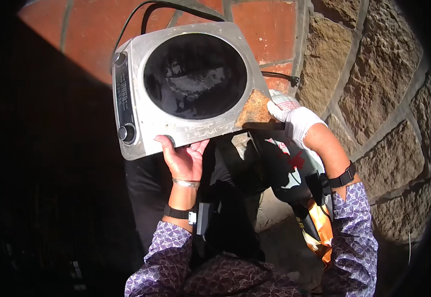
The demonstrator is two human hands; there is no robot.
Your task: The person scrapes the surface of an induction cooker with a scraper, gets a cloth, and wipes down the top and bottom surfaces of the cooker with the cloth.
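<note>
A silver induction cooktop with a round black glass plate is held tilted above the lap. Its control panel, with two knobs and a display, is on the left side. My left hand grips the near edge, thumb on top and fingers underneath. My right hand, in a white glove, is at the near right corner. It is closed on a flat rust-brown piece that lies against the metal top; what kind of piece it is, I cannot tell. Pale smears mark the black glass.
A black power cord loops behind the cooktop, and its plug lies to the right. Red paving is under it at the back. A rough stone wall or paving runs along the right. An orange wrapper is beside my right forearm.
</note>
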